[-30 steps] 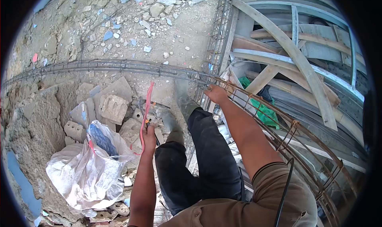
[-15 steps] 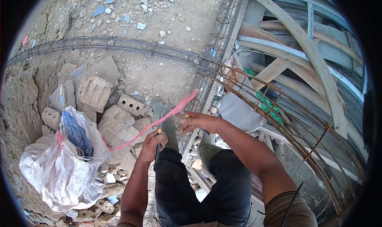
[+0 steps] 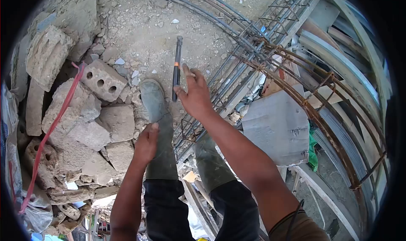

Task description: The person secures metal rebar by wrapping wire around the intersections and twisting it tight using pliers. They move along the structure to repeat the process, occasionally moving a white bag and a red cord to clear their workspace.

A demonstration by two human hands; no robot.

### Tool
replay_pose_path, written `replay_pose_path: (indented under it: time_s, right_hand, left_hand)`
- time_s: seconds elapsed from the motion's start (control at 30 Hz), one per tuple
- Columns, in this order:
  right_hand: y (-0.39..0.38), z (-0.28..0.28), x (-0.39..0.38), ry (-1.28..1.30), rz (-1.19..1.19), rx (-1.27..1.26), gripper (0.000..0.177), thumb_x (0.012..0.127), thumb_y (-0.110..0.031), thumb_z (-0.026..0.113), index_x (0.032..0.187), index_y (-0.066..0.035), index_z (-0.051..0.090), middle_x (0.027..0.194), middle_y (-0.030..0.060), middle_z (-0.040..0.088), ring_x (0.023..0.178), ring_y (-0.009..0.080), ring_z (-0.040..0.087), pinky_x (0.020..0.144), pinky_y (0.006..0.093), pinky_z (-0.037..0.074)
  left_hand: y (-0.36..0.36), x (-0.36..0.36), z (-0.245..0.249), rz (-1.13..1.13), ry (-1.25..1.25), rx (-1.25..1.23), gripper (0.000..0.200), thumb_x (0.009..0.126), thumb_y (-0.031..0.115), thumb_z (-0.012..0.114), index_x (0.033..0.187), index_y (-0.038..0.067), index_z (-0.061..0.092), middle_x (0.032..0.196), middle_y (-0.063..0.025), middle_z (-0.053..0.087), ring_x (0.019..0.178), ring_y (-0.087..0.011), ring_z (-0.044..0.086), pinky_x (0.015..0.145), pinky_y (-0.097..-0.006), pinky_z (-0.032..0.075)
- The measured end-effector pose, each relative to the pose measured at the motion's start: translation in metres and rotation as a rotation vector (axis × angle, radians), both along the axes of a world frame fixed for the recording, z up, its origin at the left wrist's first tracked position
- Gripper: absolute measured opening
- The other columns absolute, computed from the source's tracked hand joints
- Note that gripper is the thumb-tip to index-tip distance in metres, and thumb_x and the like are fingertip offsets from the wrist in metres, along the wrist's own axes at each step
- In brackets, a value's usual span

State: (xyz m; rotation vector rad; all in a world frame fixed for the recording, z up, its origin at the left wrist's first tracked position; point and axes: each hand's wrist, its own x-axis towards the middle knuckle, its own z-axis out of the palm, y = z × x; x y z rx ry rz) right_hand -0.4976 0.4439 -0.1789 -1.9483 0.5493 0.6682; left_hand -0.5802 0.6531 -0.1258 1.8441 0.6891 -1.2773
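A hammer [image 3: 177, 74] with a black grip, an orange band and a grey metal shaft points away from me over the dirt. My right hand [image 3: 195, 93] is at its grip, the thumb across the lower end and the other fingers half curled beside it. Lower down, in front of the boot shaft, my left hand [image 3: 146, 144] is closed with its thumb on top; whatever its fingers may hold is hidden. A pink strap [image 3: 57, 125] runs over the rubble on the left, apart from both hands.
Broken concrete and a block with holes [image 3: 101, 80] lie left of my boot [image 3: 153, 99]. Rusty rebar cages [image 3: 296, 89] cross on the right, near a grey sheet-like piece [image 3: 277, 131] and stacked curved boards [image 3: 338, 59]. A white sack [image 3: 36, 217] sits at lower left.
The hammer has passed from my left hand to my right. The pink strap is out of my right hand and lies to the left. My view has shifted toward the rubble and boots.
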Motion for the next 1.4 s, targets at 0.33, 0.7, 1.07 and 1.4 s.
replay_pose_path:
  time_s: [0.33,0.7,1.07,1.4]
  right_hand:
    - [-0.102,0.032,-0.056,-0.100,0.643,0.029,0.019,0.091,-0.015,0.060,0.107,-0.004,0.061,0.089,0.0190,0.065,0.084,0.0407,0.063,0.075,0.0491,0.050]
    - [-0.219,-0.008,-0.065,-0.023,-0.300,0.005,0.034,0.095,-0.013,0.054,0.127,0.000,0.053,0.089,0.0098,0.057,0.075,0.0171,0.056,0.069,0.0322,0.048]
    - [-0.285,-0.096,-0.033,-0.225,0.547,-0.882,0.041,0.094,-0.019,0.052,0.129,0.003,0.049,0.125,0.0257,0.056,0.114,0.0422,0.054,0.098,0.0507,0.042]
    - [-0.308,-0.112,-0.018,-0.126,0.119,-0.391,0.042,0.095,-0.025,0.056,0.136,-0.017,0.053,0.133,0.0075,0.058,0.132,0.0281,0.042,0.107,0.0485,0.036]
  left_hand:
    - [-0.078,0.056,-0.029,-0.159,-0.305,-0.477,0.030,0.098,0.023,0.058,0.115,-0.001,0.064,0.099,-0.0178,0.069,0.092,-0.0250,0.066,0.084,-0.0333,0.048]
    - [-0.205,0.143,-0.167,0.227,-0.712,-0.017,0.029,0.093,0.026,0.056,0.106,0.005,0.070,0.094,-0.0222,0.070,0.090,-0.0405,0.066,0.082,-0.0433,0.052]
    - [-0.287,0.173,-0.210,0.224,-0.787,-0.270,0.032,0.092,0.027,0.059,0.108,0.001,0.070,0.095,-0.0225,0.070,0.088,-0.0327,0.068,0.082,-0.0380,0.051]
    - [-0.290,0.201,-0.222,-0.098,-0.486,-0.552,0.030,0.092,0.023,0.061,0.111,0.002,0.071,0.103,-0.0116,0.072,0.092,-0.0205,0.064,0.085,-0.0321,0.048]
